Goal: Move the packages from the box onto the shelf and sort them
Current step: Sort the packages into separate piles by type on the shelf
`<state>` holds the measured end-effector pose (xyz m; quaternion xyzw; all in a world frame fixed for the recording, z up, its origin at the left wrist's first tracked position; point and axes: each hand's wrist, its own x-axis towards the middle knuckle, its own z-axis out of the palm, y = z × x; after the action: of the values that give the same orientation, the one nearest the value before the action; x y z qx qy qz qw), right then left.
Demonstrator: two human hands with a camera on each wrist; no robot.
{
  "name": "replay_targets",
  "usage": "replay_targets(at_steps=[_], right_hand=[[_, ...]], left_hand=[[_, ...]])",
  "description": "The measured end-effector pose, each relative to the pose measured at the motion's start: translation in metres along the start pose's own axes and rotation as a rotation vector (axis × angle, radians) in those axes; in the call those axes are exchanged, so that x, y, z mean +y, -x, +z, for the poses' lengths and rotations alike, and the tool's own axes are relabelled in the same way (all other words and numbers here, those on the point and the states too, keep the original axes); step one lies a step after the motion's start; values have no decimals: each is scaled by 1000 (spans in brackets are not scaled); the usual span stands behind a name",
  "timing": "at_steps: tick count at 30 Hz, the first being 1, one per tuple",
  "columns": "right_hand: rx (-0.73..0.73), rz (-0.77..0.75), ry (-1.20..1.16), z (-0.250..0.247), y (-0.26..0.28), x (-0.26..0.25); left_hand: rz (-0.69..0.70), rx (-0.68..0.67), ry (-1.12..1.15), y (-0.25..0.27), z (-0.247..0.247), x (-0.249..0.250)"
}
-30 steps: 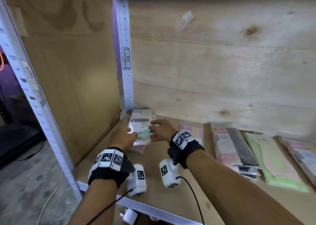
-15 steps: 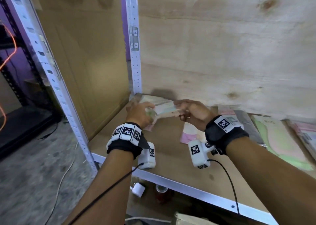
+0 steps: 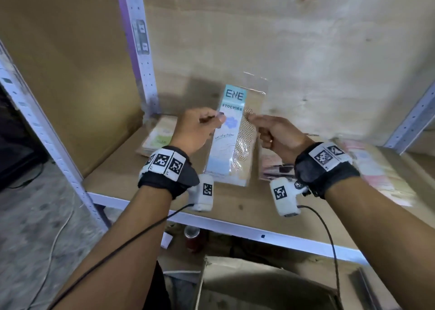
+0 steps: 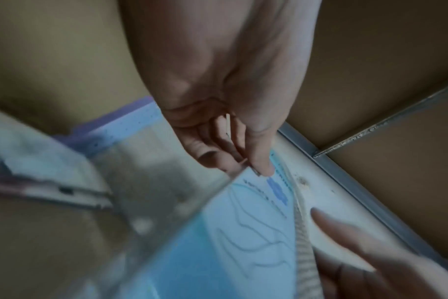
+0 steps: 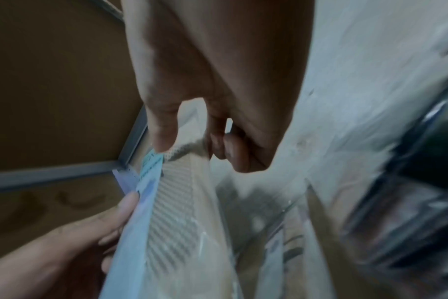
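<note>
A clear stocking package (image 3: 233, 133) with a light blue "ENE STOCKING" card and beige mesh fabric is held upright above the wooden shelf (image 3: 131, 175). My left hand (image 3: 200, 126) pinches its left edge, thumb on the blue card (image 4: 266, 232). My right hand (image 3: 270, 131) pinches its right edge over the mesh (image 5: 177, 202). In the left wrist view my left hand (image 4: 253, 161) shows thumb and fingers closed on the package edge. In the right wrist view my right hand (image 5: 187, 145) grips the top of the package. A cardboard box (image 3: 259, 286) sits open below the shelf.
A green-labelled package (image 3: 160, 138) lies in the shelf's back-left corner. More packages (image 3: 273, 166) lie to the right, pink ones (image 3: 376, 168) further right. White perforated uprights (image 3: 138, 46) frame the bay; a plywood wall stands behind. A red can (image 3: 191, 234) stands under the shelf.
Both hands lifted the blue stocking package off the back-left pile, drew it toward me and stood it upright. The head view tilted down, showing the box.
</note>
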<state>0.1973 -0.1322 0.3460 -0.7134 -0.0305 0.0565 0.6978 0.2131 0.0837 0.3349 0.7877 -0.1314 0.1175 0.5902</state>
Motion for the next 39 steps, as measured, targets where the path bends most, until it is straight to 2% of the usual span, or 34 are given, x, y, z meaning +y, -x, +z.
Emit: replay_targets(at_steps=[3, 7, 10, 13, 18, 25, 30, 32, 36, 39], right_hand=[[-105, 22, 138, -13, 19, 18], [-163, 119, 30, -33, 40, 36], [-217, 131, 22, -48, 52, 42], [-292, 139, 117, -57, 61, 44], [-369, 147, 211, -67, 65, 52], [-181, 158, 111, -95, 64, 64], [-199, 149, 182, -107, 67, 70], [-188, 119, 160, -108, 69, 68], [-192, 38, 160, -109, 73, 60], [-201, 13, 180, -107, 77, 56]], left_hand=[[-168, -63, 188, 7, 23, -6], [-295, -215, 182, 14, 46, -12], [-333, -191, 226, 9, 55, -10], [-360, -115, 343, 2, 58, -11], [-330, -123, 238, -4, 62, -19], [-380, -104, 168, -15, 68, -17], [-412, -87, 73, -15, 71, -17], [-458, -142, 142, -16, 71, -18], [-543, -262, 428, -15, 73, -11], [-605, -328, 504, -11, 73, -9]])
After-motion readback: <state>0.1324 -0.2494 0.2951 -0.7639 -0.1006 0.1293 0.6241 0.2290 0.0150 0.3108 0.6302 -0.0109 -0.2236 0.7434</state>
